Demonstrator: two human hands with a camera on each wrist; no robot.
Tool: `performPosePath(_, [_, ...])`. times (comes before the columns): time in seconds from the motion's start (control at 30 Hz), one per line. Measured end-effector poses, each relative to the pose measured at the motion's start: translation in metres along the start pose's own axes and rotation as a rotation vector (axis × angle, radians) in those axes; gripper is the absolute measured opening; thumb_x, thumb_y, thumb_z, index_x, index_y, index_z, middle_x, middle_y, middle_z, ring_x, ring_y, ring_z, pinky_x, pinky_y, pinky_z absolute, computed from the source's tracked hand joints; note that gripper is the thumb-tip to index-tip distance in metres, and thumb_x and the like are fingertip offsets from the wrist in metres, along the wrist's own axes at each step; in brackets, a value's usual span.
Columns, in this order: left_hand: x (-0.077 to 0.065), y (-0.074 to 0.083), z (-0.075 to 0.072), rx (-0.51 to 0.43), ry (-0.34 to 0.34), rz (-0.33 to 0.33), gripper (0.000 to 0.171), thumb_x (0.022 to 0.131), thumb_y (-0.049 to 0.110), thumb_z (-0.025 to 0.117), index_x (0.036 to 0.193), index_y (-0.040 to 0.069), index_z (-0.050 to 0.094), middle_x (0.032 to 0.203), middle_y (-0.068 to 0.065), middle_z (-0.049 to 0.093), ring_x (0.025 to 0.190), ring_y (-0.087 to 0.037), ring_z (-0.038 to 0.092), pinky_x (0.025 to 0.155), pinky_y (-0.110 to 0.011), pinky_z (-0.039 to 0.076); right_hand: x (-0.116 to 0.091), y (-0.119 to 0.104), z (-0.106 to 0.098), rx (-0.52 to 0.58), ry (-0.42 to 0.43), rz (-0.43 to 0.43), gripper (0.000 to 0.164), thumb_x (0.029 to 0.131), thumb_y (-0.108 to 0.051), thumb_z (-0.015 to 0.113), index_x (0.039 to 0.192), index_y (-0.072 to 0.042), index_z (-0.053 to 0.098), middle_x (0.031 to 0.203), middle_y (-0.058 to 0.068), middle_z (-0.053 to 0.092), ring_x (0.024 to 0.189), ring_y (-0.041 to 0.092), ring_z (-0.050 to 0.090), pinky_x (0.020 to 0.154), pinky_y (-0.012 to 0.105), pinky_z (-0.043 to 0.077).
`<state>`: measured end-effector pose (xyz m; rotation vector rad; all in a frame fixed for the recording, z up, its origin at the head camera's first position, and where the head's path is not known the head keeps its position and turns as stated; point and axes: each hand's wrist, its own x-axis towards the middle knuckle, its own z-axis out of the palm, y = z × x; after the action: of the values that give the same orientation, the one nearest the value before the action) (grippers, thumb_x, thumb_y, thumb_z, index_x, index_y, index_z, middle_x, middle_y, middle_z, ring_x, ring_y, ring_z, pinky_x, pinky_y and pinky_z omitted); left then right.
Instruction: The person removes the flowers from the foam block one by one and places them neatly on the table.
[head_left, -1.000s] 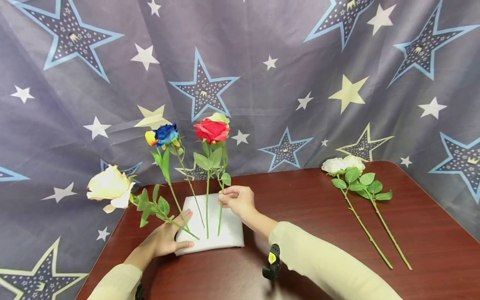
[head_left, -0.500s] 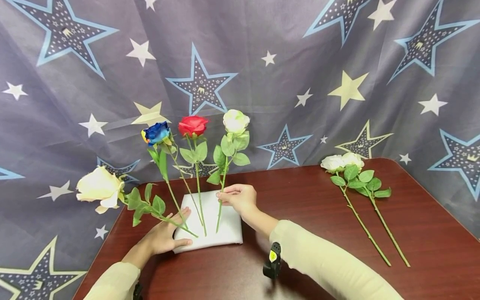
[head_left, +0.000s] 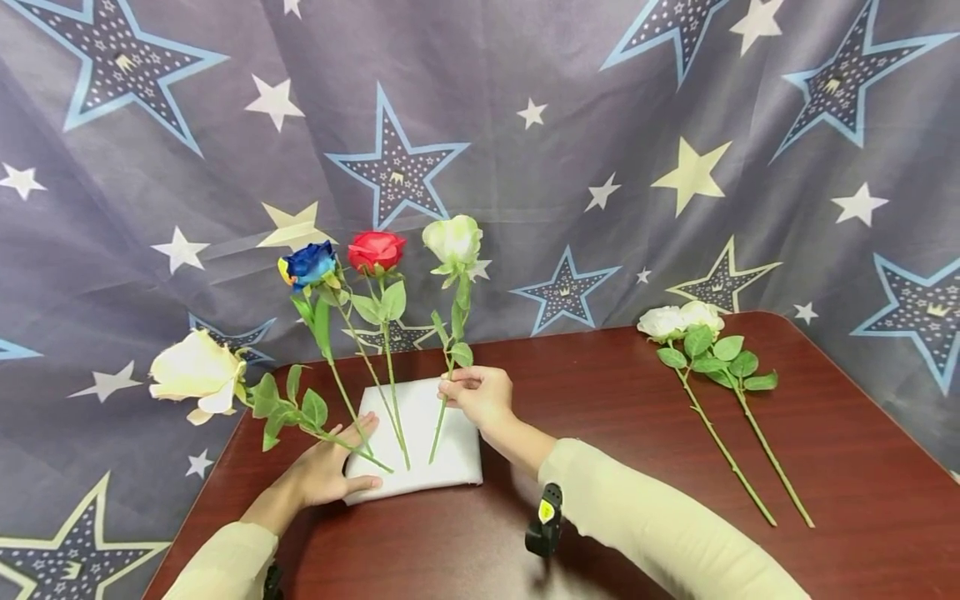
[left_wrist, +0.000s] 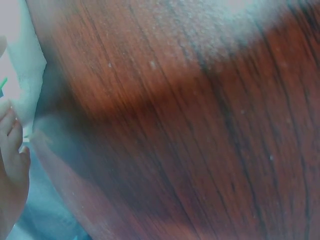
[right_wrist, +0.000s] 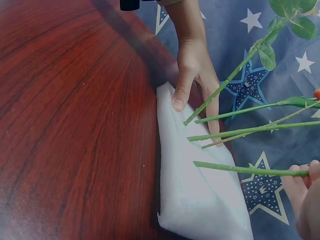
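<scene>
A pale green-white rose (head_left: 453, 240) stands with its stem's lower end at the white foam block (head_left: 457, 454). Thumb and fingers of my right hand (head_left: 483, 400) pinch that stem (right_wrist: 240, 169) partway up. On the block's left side rests my left hand (head_left: 318, 471), fingers extended and thumb near the front edge. Left of the pale rose, a red rose (head_left: 377, 252) and a blue rose (head_left: 311, 265) rise from the block. A yellow bloom (head_left: 283, 268) is mostly hidden behind the blue one. One large cream rose (head_left: 197, 367) leans far left over the left hand.
Two white roses (head_left: 701, 321) lie at the right of the brown table (head_left: 600, 500), stems toward the front. A starred curtain (head_left: 495, 167) hangs right behind the table's far edge. The left wrist view is mostly tabletop (left_wrist: 175, 125).
The pale rose came out from behind the red rose, swung right, then turned slightly back left. The red rose shifted left. My right hand keeps its pinch; the left hand stays on the block.
</scene>
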<state>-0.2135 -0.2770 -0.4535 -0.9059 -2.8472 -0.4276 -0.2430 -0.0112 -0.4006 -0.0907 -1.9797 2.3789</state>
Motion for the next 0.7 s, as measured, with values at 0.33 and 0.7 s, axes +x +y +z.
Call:
performPosePath(0.33, [-0.0002,-0.0001,0.0000,-0.008,-0.015,-0.011,0.088,0.075,0.042,0.077,0.141,-0.004,0.044,0.146,-0.023,0.045,0.134,-0.042,0.044,0.107,-0.062,0.033,-0.0050,-0.0020,0.0004,0.005,-0.029,-0.005,0.018,0.082,0.010,0.066,0.099,0.014,0.069,0.099,0.029,0.071,0.071,0.015,0.073,0.070,0.030,0.061])
performPosePath(0.7, [0.0008,-0.0023,0.0012,-0.009,-0.057,-0.052,0.087,0.077,0.042,0.076,0.143,-0.002,0.041,0.150,-0.021,0.041,0.138,-0.039,0.039,0.111,-0.059,0.028,-0.0052,0.0001,-0.0050,0.098,-0.183,-0.053,0.023,0.091,0.011,0.052,0.109,0.020,0.062,0.105,0.041,0.063,0.087,0.032,0.074,0.083,0.038,0.059])
